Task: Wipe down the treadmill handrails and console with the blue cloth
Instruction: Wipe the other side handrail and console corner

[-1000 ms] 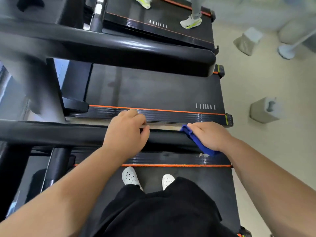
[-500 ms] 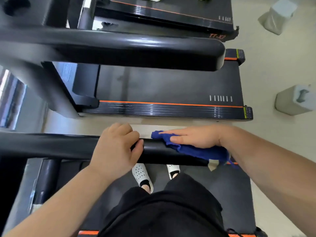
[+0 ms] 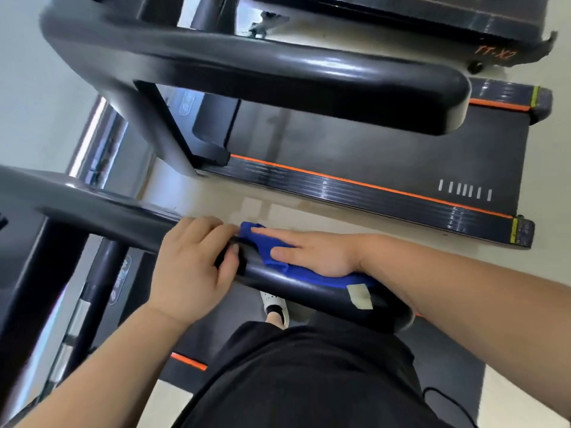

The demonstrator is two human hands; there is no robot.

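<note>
Blue cloth [image 3: 264, 244], one of it, lies draped over the top of the near handrail [image 3: 296, 287], toward the rail's right end. It runs under my right hand [image 3: 315, 251] and a thin blue edge shows along the rail below my palm.

My right hand is flat on the cloth with fingers straight and together, pointing left and pressing it onto the rail, not curled round anything. My left hand [image 3: 191, 267] is just left of the cloth. Its fingers are curled over the far side of the same handrail and the thumb is on the near side, so it grips the bar. Its fingertips nearly touch the cloth's left end.

One beige tape patch [image 3: 360, 296] is stuck on the rail's near face, right of the cloth under my right wrist. The rail's black upright post [image 3: 95, 291] drops away at near left.

Two handrails are in view: mine and the thick one of the neighbouring treadmill [image 3: 278, 72], farther off, which hides part of that machine's belt [image 3: 370, 149]. Three treadmills counted: mine, the neighbour with an orange stripe [image 3: 370, 184] along its side, and a slice of a third treadmill [image 3: 401, 17] at the far edge.

Pale floor [image 3: 278, 211] lies between the machines. One white shoe [image 3: 276, 305] shows below the rail, my black shorts [image 3: 309, 381] fill the near middle, and one black cable [image 3: 448, 403] is at near right.
</note>
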